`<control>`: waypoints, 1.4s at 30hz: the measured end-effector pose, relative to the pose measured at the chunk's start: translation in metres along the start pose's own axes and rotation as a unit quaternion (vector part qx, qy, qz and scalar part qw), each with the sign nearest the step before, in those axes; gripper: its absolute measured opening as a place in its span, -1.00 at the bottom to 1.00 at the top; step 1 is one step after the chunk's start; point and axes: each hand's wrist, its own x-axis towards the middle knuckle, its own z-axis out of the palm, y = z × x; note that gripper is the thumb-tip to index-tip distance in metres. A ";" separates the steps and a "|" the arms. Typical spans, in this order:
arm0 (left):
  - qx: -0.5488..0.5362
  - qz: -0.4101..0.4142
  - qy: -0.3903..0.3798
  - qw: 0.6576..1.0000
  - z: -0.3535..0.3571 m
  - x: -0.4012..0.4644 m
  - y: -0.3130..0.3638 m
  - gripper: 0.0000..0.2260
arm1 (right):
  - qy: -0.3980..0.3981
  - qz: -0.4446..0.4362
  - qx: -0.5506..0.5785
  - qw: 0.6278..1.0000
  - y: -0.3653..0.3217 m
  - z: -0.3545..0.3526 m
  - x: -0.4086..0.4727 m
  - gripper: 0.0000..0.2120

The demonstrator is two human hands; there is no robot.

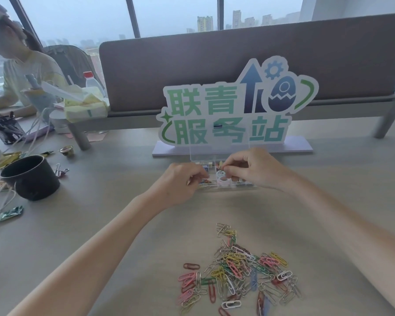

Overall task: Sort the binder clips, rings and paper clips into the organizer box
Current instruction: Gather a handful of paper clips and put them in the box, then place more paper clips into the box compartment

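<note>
Desk [100, 224] carries a sign [226, 115] at the back. Clear organizer box [217, 176], lid up, sits just before the sign, white rings [221, 176] in a middle compartment. Paper clips [237, 270] heaped loose on the near desk. Left hand [183, 179] curled at the box's left edge; held item not discernible. Right hand [253, 167] pinches a small item above the box.
</note>
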 end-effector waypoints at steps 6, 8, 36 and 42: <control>-0.031 -0.024 -0.152 0.988 -0.021 -0.041 0.028 -0.77 | -0.131 -0.058 -0.212 0.967 -0.004 0.018 -0.036 -0.78; -0.017 -0.034 -0.247 0.968 -0.031 -0.058 0.034 -0.75 | -0.149 -0.058 -0.232 0.960 -0.005 0.026 -0.051 -0.73; 0.052 0.064 -0.251 0.964 -0.003 -0.103 0.089 -0.32 | -0.226 0.044 -0.241 0.943 -0.037 0.005 -0.165 -0.15; 0.038 0.085 -0.232 0.968 0.007 -0.100 0.095 -0.65 | -0.175 0.019 -0.214 0.961 -0.041 0.027 -0.163 -0.41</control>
